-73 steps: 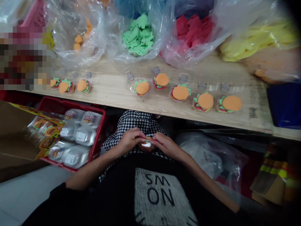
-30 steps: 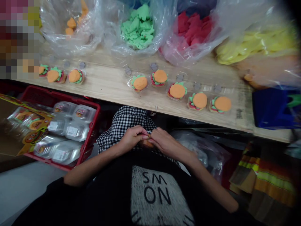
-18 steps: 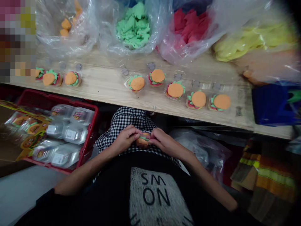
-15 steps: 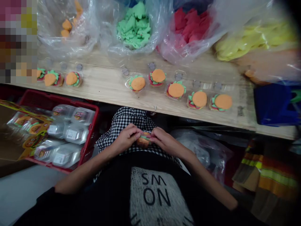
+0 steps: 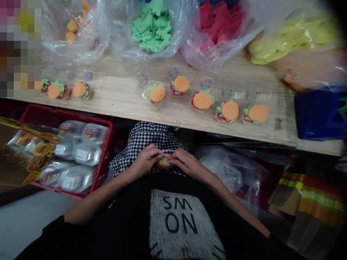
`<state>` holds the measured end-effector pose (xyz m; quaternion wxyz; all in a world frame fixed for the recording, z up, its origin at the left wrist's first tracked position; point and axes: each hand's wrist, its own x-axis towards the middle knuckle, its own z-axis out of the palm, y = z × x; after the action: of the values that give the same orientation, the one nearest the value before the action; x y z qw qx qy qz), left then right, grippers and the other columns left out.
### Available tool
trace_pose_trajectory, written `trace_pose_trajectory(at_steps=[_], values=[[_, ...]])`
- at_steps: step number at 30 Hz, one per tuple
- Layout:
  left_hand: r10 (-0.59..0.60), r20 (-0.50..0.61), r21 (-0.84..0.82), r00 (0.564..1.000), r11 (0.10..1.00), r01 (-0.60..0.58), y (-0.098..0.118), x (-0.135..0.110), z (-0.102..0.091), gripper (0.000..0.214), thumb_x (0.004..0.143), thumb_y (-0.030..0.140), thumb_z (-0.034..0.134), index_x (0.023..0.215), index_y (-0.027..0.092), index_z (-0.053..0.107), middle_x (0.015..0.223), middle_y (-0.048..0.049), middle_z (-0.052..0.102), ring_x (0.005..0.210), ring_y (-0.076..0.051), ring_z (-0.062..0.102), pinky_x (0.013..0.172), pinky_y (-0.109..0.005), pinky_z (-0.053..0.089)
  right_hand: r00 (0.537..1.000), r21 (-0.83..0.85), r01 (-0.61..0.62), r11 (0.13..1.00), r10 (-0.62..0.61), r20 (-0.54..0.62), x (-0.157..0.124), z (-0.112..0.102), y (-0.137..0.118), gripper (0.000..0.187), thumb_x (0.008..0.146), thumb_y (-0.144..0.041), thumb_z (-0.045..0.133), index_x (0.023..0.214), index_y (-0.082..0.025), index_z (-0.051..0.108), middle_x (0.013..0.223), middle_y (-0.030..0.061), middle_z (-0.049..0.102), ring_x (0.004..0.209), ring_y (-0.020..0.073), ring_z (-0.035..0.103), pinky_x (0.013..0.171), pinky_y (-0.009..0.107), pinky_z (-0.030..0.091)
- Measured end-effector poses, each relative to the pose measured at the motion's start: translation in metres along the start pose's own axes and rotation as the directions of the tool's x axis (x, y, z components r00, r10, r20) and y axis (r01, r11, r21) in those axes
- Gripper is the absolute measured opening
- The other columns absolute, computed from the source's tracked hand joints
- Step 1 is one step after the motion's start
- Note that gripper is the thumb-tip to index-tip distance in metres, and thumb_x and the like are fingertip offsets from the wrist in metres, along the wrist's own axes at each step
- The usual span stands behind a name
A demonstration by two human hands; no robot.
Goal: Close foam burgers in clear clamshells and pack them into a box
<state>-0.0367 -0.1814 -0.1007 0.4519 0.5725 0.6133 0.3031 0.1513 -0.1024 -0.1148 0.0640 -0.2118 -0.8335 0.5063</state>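
Toy burger (image 5: 164,163) was held low over the checked cloth (image 5: 148,133), off the tabletop (image 5: 116,90). It was gripped from both sides by the fingers of the left hand (image 5: 146,157) and right hand (image 5: 186,161). A second earlier it was mostly covered; now its green layer was exposed between the fingertips. Only a slight regrip was seen, so handling was judged unfinished. Burger rows (image 5: 202,100) were left unchanged.

Text: "SM" over "ON" was read, as viewed, on the shirt patch (image 5: 184,231). Labels on clear boxes (image 5: 88,154) in the red crate (image 5: 102,157) couldn't be read. A cartoon burger was printed on the cardboard box (image 5: 38,164); no brand could be made out.
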Motion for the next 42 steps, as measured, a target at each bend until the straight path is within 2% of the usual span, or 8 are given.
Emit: trace_pose_trajectory(at_steps=[4,8,22,28,33,37,40,42], values=[[0.121,0.116,0.185,0.986,0.973,-0.141,0.012,0.007,-0.011,0.019,0.083,0.023,0.044,0.09,0.017,0.061,0.082,-0.0039,0.052,0.083,-0.014,0.047,0.075,-0.026,0.038,0.999,-0.033,0.009,0.999,-0.008,0.032,0.005,-0.005,-0.004,0.02,0.089,-0.028,0.035,0.071,-0.019,0.038,0.071,0.0005,0.042,0.07,0.0137,0.039,0.063,0.026,0.033],[0.165,0.196,0.229,0.967,0.951,-0.209,0.017,0.016,-0.013,0.019,0.082,0.025,0.046,0.086,0.016,0.062,0.081,-0.0046,0.054,0.081,-0.015,0.048,0.073,-0.025,0.039,0.999,-0.05,0.011,0.999,-0.009,0.042,0.007,-0.008,-0.009,0.02,0.089,-0.028,0.034,0.072,-0.019,0.038,0.072,0.001,0.043,0.07,0.0141,0.04,0.063,0.026,0.034],[0.081,0.048,0.168,0.996,0.982,-0.088,0.004,0.002,0.005,0.011,0.078,0.019,0.052,0.074,0.015,0.062,0.071,-0.0025,0.055,0.075,-0.014,0.048,0.068,-0.025,0.038,0.98,-0.097,0.197,0.976,-0.193,0.049,0.008,0.007,0.002,0.028,0.091,-0.033,0.028,0.068,-0.02,0.037,0.066,0.001,0.044,0.067,0.0144,0.038,0.063,0.027,0.033],[-0.006,0.077,0.086,0.997,0.996,-0.001,0.007,0.017,-0.014,0.012,0.078,0.022,0.052,0.081,0.016,0.062,0.076,-0.0023,0.053,0.078,-0.014,0.05,0.072,-0.026,0.041,0.999,0.016,0.046,0.999,-0.046,0.001,0.022,-0.01,0.0,0.028,0.09,-0.032,0.033,0.067,-0.019,0.041,0.068,-0.0001,0.043,0.068,0.0124,0.041,0.063,0.024,0.034],[0.063,0.245,0.122,0.967,0.988,-0.096,0.017,0.029,-0.035,0.034,0.063,0.033,0.068,0.092,0.019,0.057,0.099,-0.0054,0.054,0.096,-0.019,0.048,0.085,-0.033,0.038,0.998,0.064,0.005,0.998,-0.001,-0.062,0.031,-0.015,0.001,0.031,0.089,-0.034,0.034,0.064,-0.018,0.041,0.066,-0.001,0.043,0.067,0.012,0.041,0.063,0.025,0.033],[-0.036,0.257,0.152,0.966,0.988,-0.004,0.02,0.035,-0.037,0.046,0.055,0.032,0.072,0.096,0.019,0.055,0.09,-0.0029,0.059,0.084,-0.019,0.053,0.078,-0.034,0.041,0.97,0.185,-0.108,0.977,0.144,-0.196,0.032,-0.011,0.003,0.034,0.087,-0.04,0.034,0.061,-0.019,0.04,0.061,-0.0029,0.038,0.06,0.0112,0.038,0.058,0.024,0.031],[-0.097,0.191,-0.116,0.977,0.986,0.12,0.02,0.041,-0.04,0.053,0.053,0.029,0.074,0.101,0.017,0.053,0.093,-0.004,0.06,0.084,-0.018,0.055,0.077,-0.032,0.042,0.896,0.404,-0.175,0.898,0.316,-0.313,0.03,-0.013,0.006,0.033,0.087,-0.044,0.033,0.069,-0.019,0.045,0.058,-0.0039,0.039,0.055,0.0105,0.037,0.054,0.024,0.03],[-0.171,0.148,-0.379,0.974,0.9,0.216,0.02,0.044,-0.043,0.052,0.058,0.027,0.071,0.105,0.017,0.051,0.098,-0.0052,0.06,0.086,-0.017,0.056,0.077,-0.031,0.044,0.851,0.535,-0.168,0.828,0.396,-0.344,0.029,-0.018,0.005,0.034,0.086,-0.046,0.033,0.072,-0.019,0.047,0.056,-0.0042,0.039,0.052,0.0102,0.037,0.051,0.023,0.03]])
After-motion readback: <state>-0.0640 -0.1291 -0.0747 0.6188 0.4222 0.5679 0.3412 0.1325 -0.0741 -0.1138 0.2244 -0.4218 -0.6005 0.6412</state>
